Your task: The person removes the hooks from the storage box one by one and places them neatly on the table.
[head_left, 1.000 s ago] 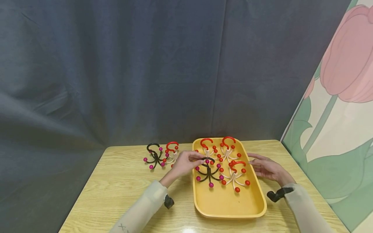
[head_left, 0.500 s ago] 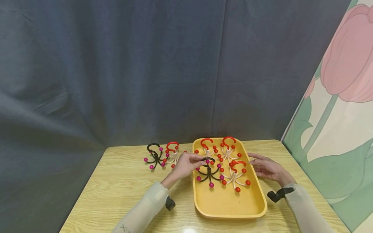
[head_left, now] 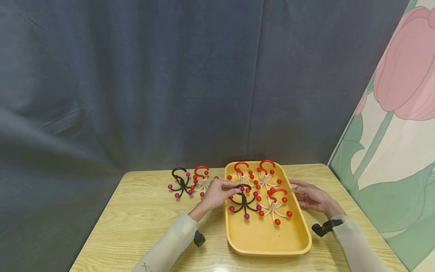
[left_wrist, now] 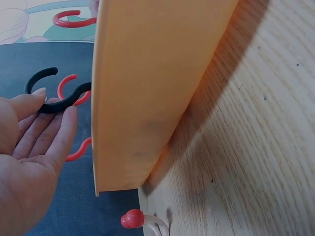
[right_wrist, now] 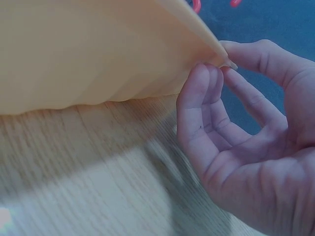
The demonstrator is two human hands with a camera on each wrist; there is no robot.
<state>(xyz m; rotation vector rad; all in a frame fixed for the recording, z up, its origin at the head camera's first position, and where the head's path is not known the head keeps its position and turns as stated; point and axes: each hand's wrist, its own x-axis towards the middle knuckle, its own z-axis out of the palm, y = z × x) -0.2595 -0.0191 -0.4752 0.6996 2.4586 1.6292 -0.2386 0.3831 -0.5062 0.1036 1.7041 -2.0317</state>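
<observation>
My left hand (head_left: pixel 217 194) pinches the curved top of a black claw-shaped hanger hook (head_left: pixel 243 199) with magenta ball tips, inside the yellow tray (head_left: pixel 268 243). In the left wrist view, the black hook (left_wrist: pixel 60 106) lies between thumb and fingers, above the tray's rim. On the far side my right hand (head_left: pixel 310 197) grips the tray's right rim; the right wrist view has its fingertips (right_wrist: pixel 199 78) against the wall (right_wrist: pixel 98 59). White hanger hooks with red tops and red balls share the tray: one at the right (head_left: pixel 273 207), others at the back right (head_left: pixel 266 178) and back left (head_left: pixel 241 177).
Left of the tray, another black hanger hook (head_left: pixel 182 183) and a white one with a red top (head_left: pixel 204 183) stand on the wooden table (head_left: pixel 136 219). A dark curtain (head_left: pixel 190 87) hangs behind, and a floral panel (head_left: pixel 401 151) rises at the right.
</observation>
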